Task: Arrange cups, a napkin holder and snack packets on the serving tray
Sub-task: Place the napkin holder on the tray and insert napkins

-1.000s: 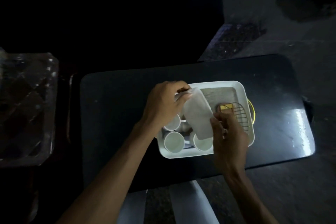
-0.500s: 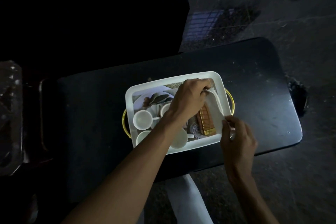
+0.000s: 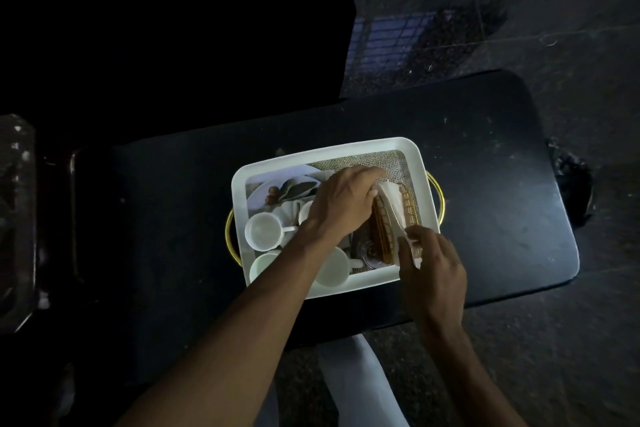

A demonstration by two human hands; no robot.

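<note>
A white serving tray (image 3: 424,180) with gold handles sits on a dark table (image 3: 485,156). Inside it on the left are white cups (image 3: 261,230), one more (image 3: 330,269) near the front rim. A brown wooden napkin holder (image 3: 382,232) stands in the tray's right half with white napkins (image 3: 394,203) set into it. My left hand (image 3: 341,203) grips the far end of the napkins at the holder. My right hand (image 3: 431,265) pinches their near end by the tray's front right corner.
A printed plate picture (image 3: 277,192) shows on the tray's far left floor, woven matting (image 3: 381,161) on the far right. A clear plastic container (image 3: 15,218) stands at the left edge. A dark object (image 3: 571,191) lies beyond the table's right end.
Both hands carried the napkins from above the cups to the right side of the tray and lowered them into the wooden holder. The camera view shifted, so the tray appears further left.
</note>
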